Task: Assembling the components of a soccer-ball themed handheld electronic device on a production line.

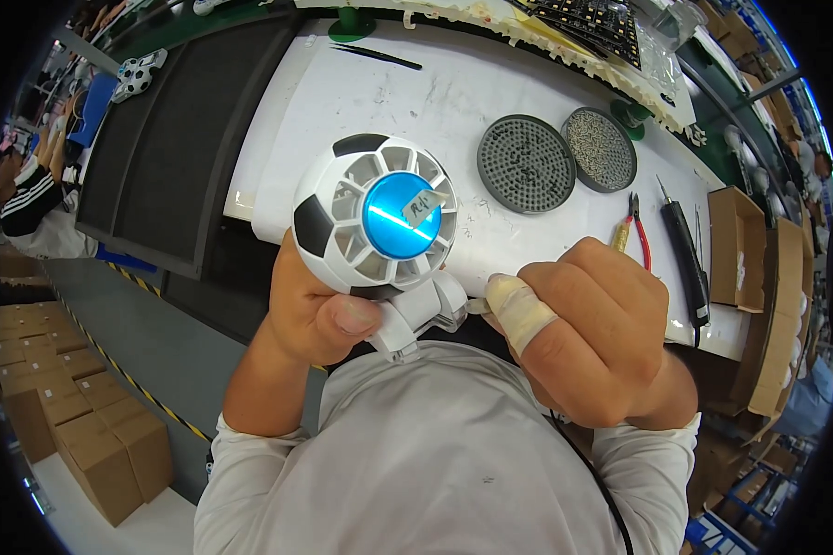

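A small handheld fan [329, 227] with a black-and-white football-patterned head and a shiny blue centre disc is held up before my chest. A pale sticker with handwriting lies across the disc. My left hand [319, 314] grips the fan from behind and below, its thumb at the white hinged base [412, 314]. Close by the base's right side, my right hand [588, 324] is closed, tape wrapped round its index finger. Its fingertips pinch a small light-coloured piece at the hinge, too little of which shows to name.
Two round dark trays, one with black bits [526, 165] and one with small screws [602, 148], lie on the white worktop. Tweezers [377, 57], red-handled cutters [637, 231] and an electric screwdriver [683, 254] lie around. A black tray [171, 148] stands left, a cardboard box [737, 245] right.
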Demonstrator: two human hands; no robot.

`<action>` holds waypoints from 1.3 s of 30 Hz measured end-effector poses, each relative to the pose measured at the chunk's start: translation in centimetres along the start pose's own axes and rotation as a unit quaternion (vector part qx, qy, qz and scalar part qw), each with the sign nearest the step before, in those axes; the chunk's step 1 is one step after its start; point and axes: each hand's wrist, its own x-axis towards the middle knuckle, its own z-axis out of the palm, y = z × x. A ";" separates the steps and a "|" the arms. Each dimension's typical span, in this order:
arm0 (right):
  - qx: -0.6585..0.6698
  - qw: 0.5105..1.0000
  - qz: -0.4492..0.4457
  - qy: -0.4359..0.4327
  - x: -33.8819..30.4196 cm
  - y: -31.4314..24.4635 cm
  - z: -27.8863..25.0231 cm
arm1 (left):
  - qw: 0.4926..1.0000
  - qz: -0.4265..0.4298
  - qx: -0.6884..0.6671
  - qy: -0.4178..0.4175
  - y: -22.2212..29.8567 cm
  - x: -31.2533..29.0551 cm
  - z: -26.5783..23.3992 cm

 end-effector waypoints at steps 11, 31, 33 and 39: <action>-0.112 0.993 -0.025 -0.001 -0.4 0.3 1.6 | 0.978 0.097 0.182 -0.011 -0.5 0.7 -0.6; -0.087 0.973 0.165 -0.138 3.0 10.9 12.1 | 0.933 -0.088 0.336 0.093 -4.2 10.8 -8.8; -0.067 0.975 0.168 -0.127 2.7 10.8 12.5 | 0.923 -0.129 0.348 0.101 -4.0 11.2 -9.0; -0.072 0.973 0.188 -0.117 2.1 10.3 12.8 | 0.930 -0.113 0.338 0.095 -4.1 11.3 -9.0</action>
